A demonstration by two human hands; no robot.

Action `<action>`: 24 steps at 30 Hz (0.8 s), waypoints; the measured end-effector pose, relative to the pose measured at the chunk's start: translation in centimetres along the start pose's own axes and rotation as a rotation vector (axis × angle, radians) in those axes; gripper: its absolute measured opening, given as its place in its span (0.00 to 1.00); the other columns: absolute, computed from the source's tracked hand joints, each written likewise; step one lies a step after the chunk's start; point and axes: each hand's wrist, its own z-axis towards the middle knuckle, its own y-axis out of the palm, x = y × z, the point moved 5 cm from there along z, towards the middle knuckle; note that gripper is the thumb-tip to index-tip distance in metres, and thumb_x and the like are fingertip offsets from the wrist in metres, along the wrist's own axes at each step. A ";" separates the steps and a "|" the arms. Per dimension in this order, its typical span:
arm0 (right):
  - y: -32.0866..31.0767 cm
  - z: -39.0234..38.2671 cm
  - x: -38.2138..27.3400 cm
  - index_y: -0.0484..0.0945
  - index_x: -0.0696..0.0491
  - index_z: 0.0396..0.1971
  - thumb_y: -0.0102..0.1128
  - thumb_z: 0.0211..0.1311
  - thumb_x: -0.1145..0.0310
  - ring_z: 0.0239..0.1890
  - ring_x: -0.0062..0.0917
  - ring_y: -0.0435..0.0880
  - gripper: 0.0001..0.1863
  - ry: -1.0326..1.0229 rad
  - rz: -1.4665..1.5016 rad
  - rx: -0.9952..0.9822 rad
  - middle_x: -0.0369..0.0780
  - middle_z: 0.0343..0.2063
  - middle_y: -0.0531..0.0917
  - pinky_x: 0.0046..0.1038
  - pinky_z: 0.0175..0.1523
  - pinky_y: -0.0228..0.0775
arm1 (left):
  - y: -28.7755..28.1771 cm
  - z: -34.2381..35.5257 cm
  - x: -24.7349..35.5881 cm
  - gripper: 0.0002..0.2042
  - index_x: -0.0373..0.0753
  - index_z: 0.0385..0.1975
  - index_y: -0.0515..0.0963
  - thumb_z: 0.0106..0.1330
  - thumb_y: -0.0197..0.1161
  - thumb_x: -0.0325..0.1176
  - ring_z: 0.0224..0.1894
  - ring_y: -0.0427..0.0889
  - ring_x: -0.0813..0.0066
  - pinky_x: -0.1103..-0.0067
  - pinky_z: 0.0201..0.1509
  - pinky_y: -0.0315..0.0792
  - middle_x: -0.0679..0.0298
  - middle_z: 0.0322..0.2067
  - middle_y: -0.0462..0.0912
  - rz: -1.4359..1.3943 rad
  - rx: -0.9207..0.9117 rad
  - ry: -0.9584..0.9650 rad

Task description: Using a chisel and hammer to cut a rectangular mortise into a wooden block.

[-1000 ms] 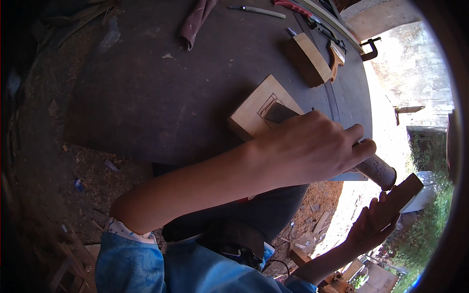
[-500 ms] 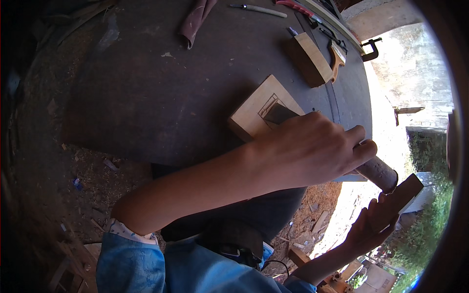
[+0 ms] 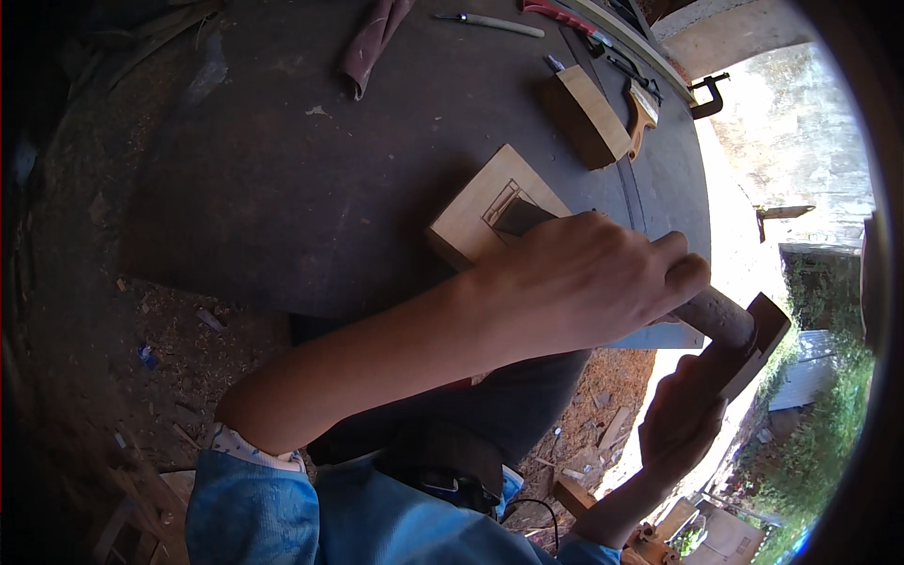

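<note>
My left hand (image 3: 589,278) is closed around a chisel, with its thick handle (image 3: 718,316) sticking out toward the right. The chisel's flat grey blade (image 3: 523,217) meets a pale wooden block (image 3: 499,174) inside a marked rectangle. Around the blade's tip a shallow cut shows in that rectangle. My right hand (image 3: 680,419) grips a dark, flat-sided piece of wood (image 3: 770,325). This piece is at the butt end of the chisel handle and appears to touch it.
On the dark table (image 3: 282,179) lie another wooden block (image 3: 589,113), a brush (image 3: 643,115), a pale-handled tool (image 3: 494,24), a red-handled tool (image 3: 560,13) and a brown cloth (image 3: 375,47). A clamp (image 3: 710,96) sits at the right edge. Wood scraps litter the floor.
My right hand has brought the piece of wood up and left to the end of the chisel handle. My left hand keeps the chisel on the marked block. The view has shifted slightly.
</note>
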 end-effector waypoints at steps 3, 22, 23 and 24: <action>-1.6 0.5 -0.4 0.61 0.60 0.67 0.46 0.77 0.48 0.44 0.29 0.83 0.33 0.213 1.004 0.176 0.49 0.52 0.77 0.21 0.28 0.83 | 0.0 0.0 0.0 0.17 0.33 0.47 0.67 0.69 0.62 0.37 0.24 0.85 0.72 0.79 0.26 0.83 0.61 0.30 0.74 -0.003 -0.001 -0.005; 2.7 0.1 -0.2 0.66 0.58 0.63 0.45 0.76 0.47 0.27 0.22 0.78 0.30 0.174 1.024 -0.083 0.46 0.43 0.79 0.17 0.21 0.73 | -0.3 -0.3 -0.9 0.20 0.33 0.45 0.69 0.71 0.60 0.47 0.25 0.87 0.69 0.76 0.30 0.85 0.60 0.33 0.77 -0.077 -0.089 -0.081; 2.2 0.9 -1.6 0.66 0.59 0.62 0.45 0.76 0.47 0.30 0.22 0.80 0.30 0.448 1.915 -0.098 0.46 0.43 0.80 0.17 0.23 0.74 | -0.2 -0.2 -0.9 0.20 0.33 0.45 0.69 0.71 0.60 0.47 0.25 0.87 0.69 0.76 0.30 0.85 0.60 0.33 0.77 -0.076 -0.090 -0.082; 0.4 0.4 -2.2 0.65 0.60 0.63 0.46 0.76 0.48 0.38 0.23 0.82 0.31 0.423 1.373 0.330 0.47 0.43 0.80 0.15 0.27 0.75 | -0.1 -0.1 -0.8 0.21 0.33 0.45 0.70 0.72 0.59 0.49 0.26 0.87 0.68 0.76 0.30 0.85 0.59 0.33 0.78 -0.072 -0.089 -0.077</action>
